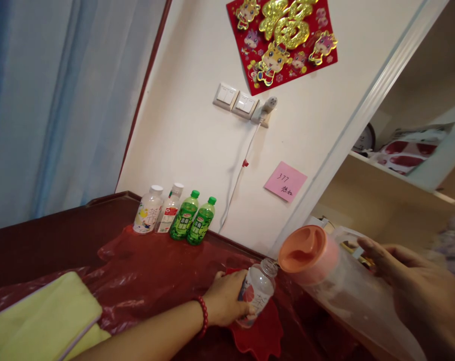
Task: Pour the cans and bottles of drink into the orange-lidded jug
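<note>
My left hand (231, 298), with a red bead bracelet (202, 316) on the wrist, is wrapped around a clear, uncapped bottle (260, 287). The bottle tilts slightly to the right above a red, wavy-edged mat (263, 331). On the right, my right hand (419, 286) grips the handle of a translucent pitcher (357, 296) with an orange lid (304, 249). The pitcher is tipped to the left, its lid edge close to the bottle's mouth. Whether liquid is flowing between them I cannot tell.
Two green bottles (191, 218) and two white-capped bottles (149, 210) stand along the wall on a dark red table (31, 240). Red plastic film (148, 260) covers part of it. A folded yellow cloth (46, 316) lies front left. Shelves (396, 175) are at the right.
</note>
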